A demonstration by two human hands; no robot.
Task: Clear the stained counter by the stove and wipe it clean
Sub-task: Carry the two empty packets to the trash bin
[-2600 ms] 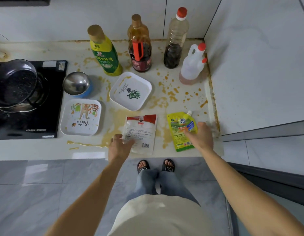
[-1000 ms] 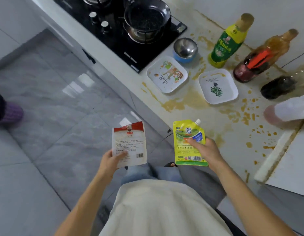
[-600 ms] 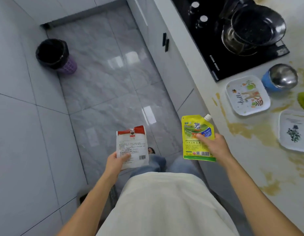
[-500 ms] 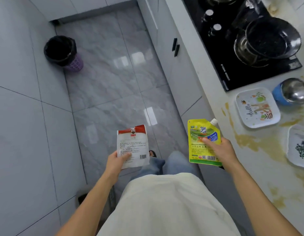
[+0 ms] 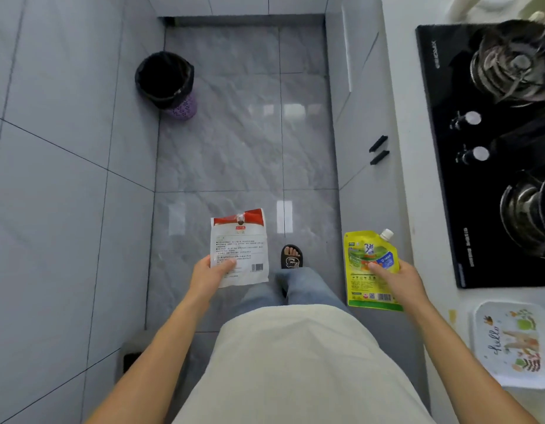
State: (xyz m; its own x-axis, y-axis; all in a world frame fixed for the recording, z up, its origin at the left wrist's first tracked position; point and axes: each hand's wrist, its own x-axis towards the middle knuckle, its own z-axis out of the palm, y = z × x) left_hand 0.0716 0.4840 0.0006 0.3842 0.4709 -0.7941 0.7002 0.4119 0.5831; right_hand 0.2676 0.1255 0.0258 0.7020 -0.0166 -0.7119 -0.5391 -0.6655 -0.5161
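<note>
Over the grey tiled floor, beside the counter, both hands carry packets away from the stained area.

Left hand: closed on the white packet with red top band, thumb across its lower left face, fingers behind. Right hand: closed on the yellow-green spouted pouch, thumb on its printed front at mid-height.

Location: both packets are off the counter, held in the air at roughly waist level. The white packet is over the floor; the pouch is just beside the counter's front edge, left of the stove.

Orientation: each packet's long axis runs away from the body. White packet: red band at the far end, barcode near end, face up, slightly twisted. Pouch: capped spout at the far right corner, barcode strip near end.

Judged step: carrying both to the black-lined bin, which stands well apart up the aisle by the left wall.

Risks:
- White packet is pinched near one lower corner only; it could flop or slip out while walking.
- If either packet has sauce on it, drips could mark the floor. Residue not discernible.
- A throw from this range would likely miss the bin.
- The illustrated tray sits at the counter edge near the right forearm; a swing of the arm could knock it.
</note>
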